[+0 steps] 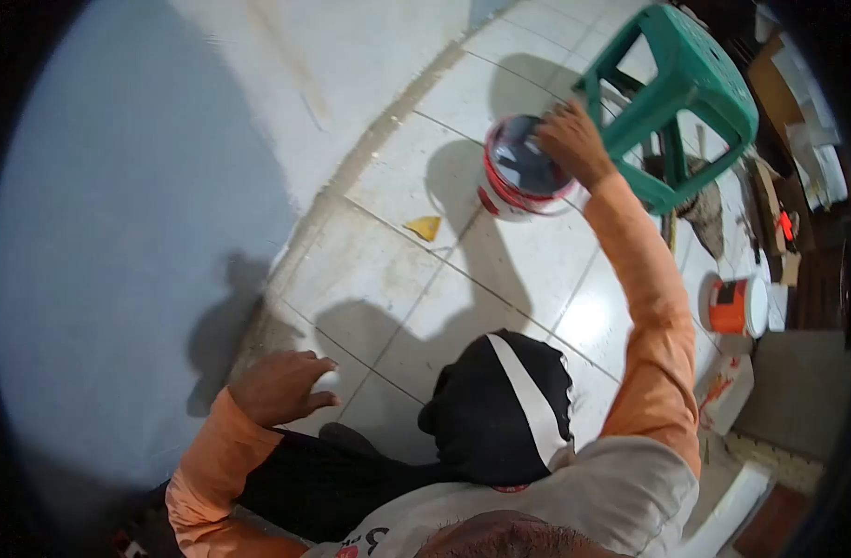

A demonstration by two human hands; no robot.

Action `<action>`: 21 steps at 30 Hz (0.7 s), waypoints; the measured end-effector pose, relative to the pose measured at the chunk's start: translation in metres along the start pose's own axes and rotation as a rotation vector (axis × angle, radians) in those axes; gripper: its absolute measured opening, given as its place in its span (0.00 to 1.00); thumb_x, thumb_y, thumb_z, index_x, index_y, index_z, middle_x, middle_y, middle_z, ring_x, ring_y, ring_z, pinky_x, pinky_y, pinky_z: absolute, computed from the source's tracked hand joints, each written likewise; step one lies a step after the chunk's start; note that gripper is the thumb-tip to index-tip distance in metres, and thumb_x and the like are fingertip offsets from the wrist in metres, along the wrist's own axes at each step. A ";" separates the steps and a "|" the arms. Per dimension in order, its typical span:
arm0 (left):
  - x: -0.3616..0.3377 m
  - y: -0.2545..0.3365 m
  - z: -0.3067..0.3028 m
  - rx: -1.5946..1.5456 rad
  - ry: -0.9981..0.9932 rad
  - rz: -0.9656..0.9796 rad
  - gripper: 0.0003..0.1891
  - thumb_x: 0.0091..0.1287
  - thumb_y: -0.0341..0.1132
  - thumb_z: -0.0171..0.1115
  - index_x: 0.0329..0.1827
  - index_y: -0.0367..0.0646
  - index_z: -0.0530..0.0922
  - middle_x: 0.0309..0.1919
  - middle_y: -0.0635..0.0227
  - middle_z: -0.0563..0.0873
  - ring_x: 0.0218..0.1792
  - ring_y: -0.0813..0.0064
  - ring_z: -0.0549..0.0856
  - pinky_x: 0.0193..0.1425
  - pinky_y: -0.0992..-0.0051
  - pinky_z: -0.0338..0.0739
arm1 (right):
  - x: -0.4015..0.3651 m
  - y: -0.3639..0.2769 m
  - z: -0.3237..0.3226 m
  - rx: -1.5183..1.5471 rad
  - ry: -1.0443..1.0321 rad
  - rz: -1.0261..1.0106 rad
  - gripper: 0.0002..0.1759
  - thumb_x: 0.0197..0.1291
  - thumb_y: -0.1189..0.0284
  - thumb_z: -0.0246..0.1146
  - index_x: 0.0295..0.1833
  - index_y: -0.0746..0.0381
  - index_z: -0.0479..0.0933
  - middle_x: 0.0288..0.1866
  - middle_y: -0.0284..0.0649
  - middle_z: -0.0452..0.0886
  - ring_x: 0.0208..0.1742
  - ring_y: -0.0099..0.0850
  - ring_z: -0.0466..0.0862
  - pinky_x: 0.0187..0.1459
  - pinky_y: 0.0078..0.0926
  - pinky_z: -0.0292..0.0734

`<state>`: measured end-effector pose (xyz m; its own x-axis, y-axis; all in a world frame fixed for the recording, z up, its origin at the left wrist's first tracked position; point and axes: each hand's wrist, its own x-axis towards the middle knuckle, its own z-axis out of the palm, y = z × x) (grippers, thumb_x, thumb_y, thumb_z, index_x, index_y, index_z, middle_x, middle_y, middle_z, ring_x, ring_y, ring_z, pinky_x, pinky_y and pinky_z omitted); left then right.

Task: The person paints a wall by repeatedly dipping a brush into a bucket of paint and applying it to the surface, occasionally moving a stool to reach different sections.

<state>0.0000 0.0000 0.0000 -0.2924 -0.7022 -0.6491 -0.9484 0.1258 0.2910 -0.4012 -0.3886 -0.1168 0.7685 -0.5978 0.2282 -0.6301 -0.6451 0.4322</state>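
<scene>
My right hand is over the right side of a red-rimmed paint bucket. Its fingers are curled together, and what they hold is too small and hidden to make out. Grey-blue paint fills much of the bucket, with a darker patch on its surface. Low on the left, my left hand hangs near the wall's foot, thumb and forefinger apart, with nothing seen in it. The wall is grey-blue over a wide area and whitish towards its far part.
Right beside the bucket stands a green plastic stool. On the white tiled floor lies a yellow scrap. An orange and white tub lies at the right, among boards and papers. My knee in black cloth is below.
</scene>
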 end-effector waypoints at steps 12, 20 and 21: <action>0.017 -0.016 0.004 0.039 0.113 0.242 0.26 0.71 0.53 0.71 0.59 0.39 0.84 0.45 0.50 0.90 0.49 0.47 0.90 0.54 0.53 0.84 | -0.041 -0.024 -0.056 0.112 0.085 -0.004 0.13 0.62 0.71 0.64 0.50 0.49 0.89 0.45 0.32 0.85 0.55 0.32 0.81 0.60 0.34 0.70; 0.014 -0.018 0.007 0.028 0.176 0.246 0.26 0.68 0.51 0.73 0.59 0.39 0.85 0.46 0.50 0.90 0.49 0.47 0.90 0.56 0.54 0.83 | -0.033 -0.036 -0.066 0.092 0.217 0.020 0.14 0.61 0.70 0.65 0.50 0.53 0.90 0.45 0.33 0.85 0.54 0.32 0.80 0.59 0.35 0.71; 0.011 -0.015 0.012 0.065 0.189 0.227 0.26 0.68 0.51 0.73 0.59 0.40 0.85 0.46 0.50 0.90 0.49 0.47 0.89 0.57 0.55 0.83 | -0.037 -0.042 -0.064 0.107 0.197 0.011 0.14 0.61 0.70 0.65 0.50 0.53 0.90 0.45 0.33 0.85 0.54 0.32 0.80 0.59 0.35 0.71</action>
<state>0.0092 -0.0011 -0.0204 -0.4753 -0.7682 -0.4289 -0.8693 0.3346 0.3639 -0.3958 -0.3092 -0.0873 0.7621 -0.5071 0.4024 -0.6384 -0.6922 0.3367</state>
